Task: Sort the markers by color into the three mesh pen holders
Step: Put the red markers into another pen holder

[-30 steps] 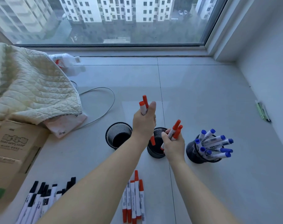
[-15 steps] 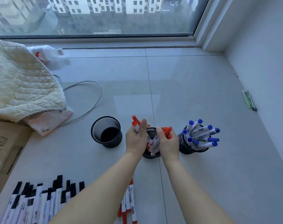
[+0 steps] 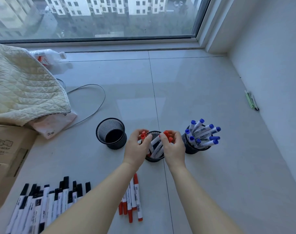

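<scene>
Blue markers (image 3: 203, 134) fill the right holder (image 3: 196, 150); both hands, left hand (image 3: 138, 147) and right hand (image 3: 173, 147), pinch red markers (image 3: 156, 146) into the middle holder (image 3: 154, 158); loose red markers (image 3: 131, 200) and black markers (image 3: 45, 203) remain, left holder (image 3: 111, 133) empty

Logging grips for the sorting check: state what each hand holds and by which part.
Both hands hold red markers over the middle holder. The left hand and the right hand each grip theirs near the capped ends, barrels pointing down into it.
</scene>
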Available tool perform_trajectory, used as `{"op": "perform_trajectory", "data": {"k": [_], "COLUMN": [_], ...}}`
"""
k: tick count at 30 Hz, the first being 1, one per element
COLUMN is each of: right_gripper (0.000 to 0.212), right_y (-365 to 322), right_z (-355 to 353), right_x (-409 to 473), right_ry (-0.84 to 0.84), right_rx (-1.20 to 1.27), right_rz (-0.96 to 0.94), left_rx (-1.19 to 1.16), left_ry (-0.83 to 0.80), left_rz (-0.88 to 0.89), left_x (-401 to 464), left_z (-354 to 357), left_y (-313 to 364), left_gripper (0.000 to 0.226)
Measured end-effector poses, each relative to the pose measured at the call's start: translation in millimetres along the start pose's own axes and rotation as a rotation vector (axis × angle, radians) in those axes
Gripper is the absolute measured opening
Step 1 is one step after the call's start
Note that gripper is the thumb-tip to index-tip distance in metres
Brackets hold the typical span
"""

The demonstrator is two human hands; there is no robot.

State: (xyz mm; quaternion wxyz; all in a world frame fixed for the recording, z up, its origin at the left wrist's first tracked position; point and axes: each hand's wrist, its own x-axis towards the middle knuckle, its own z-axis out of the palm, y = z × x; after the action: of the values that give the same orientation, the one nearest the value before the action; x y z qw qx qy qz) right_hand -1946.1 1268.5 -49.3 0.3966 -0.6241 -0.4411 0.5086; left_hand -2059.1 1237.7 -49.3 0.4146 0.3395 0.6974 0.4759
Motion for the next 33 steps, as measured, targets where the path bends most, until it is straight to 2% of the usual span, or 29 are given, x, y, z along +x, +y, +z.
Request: {"op": "perform_trajectory", "data": {"k": [3,6,12,16,19,23,28,33], "right_gripper": [0.018,0.023,0.022,0.016,0.016,0.030,0.038,0.029], "right_y": [5,15,39,59,76,91,92,93], "right_z": [-2,-1,6,15,19,26,33,29], "right_x": [-19,-41,-83,-107,-119,-126,-125,-124], "right_ry": [0.024,0.121,0.224,0.142,-0.011,-0.192,-0.235,-0.250], "right_rx": [-0.040,-0.113,-0.209,-0.304,-0.469,-0.690,-0.823,-0.893], "right_rz": [0.035,0.038,0.003,0.022,0.057,0.039,-0.011,-0.039], "left_rx": [0.024,0.128,0.316,0.414,0.480,0.586,0.626,0.708], "left_ry": [0.000,0.075,0.239,0.234,0.199,0.182,0.170,0.137], "left_rz": [0.006,-0.009,-0.234,-0.409,-0.404,-0.372,-0.350,-0.357], "left_x": [-20,-41,-74,-87,-92,-93,-94,-94], "left_z": [-12,-25,-55,-67,-70,-69,-69,-64], "left_y": [-7,-21,-64,-86,-94,-97,-98,-96], "left_gripper": [0.014,0.014,0.018,0.037,0.047,0.055,0.061,0.063]}}
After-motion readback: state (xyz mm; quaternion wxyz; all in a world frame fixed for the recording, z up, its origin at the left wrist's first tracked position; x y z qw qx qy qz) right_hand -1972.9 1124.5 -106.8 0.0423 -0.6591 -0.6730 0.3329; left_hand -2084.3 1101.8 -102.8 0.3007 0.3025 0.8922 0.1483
